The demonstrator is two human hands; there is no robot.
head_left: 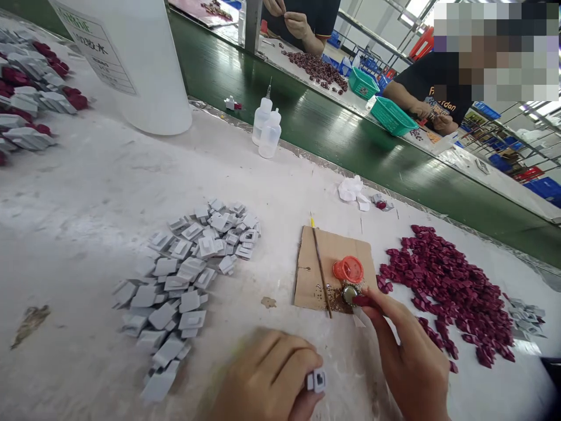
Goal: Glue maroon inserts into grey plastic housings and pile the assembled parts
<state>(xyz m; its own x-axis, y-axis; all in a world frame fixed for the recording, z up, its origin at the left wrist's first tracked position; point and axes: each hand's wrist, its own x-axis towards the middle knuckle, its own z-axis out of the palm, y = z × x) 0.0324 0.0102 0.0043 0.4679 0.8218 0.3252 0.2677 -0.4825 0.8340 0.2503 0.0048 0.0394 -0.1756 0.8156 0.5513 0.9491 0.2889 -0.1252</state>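
Near the bottom middle, my left hand is closed on a small grey plastic part, whose face with a square recess points towards me. My right hand pinches a small dark red piece between thumb and forefinger. That piece is at the rim of a small round metal cap, and I cannot tell whether it touches. The cap stands on a cardboard sheet beside a red plastic cup. Across the cardboard lies a thin brown stick with a yellow tip.
Grey parts form a pile on the left, dark red pieces another on the right. Behind stand two small dispensing bottles and a large white jug. A green conveyor belt separates me from two co-workers and green baskets.
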